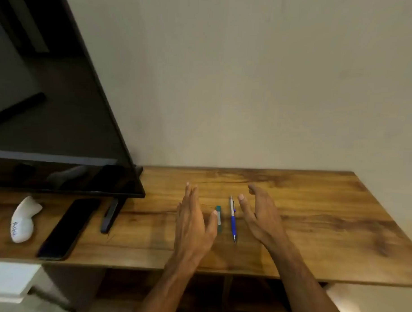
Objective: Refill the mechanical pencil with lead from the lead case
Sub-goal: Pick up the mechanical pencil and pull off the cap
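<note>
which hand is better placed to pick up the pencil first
Probably the right hand. Its open thumb hangs just right of the pencil, with nothing between them. The left hand is beside the lead case, which lies between it and the pencil.

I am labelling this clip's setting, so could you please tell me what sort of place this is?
Probably a living room at home: a flat-screen television stands on a long wooden TV unit against a plain wall, with a phone lying in front of it.
</note>
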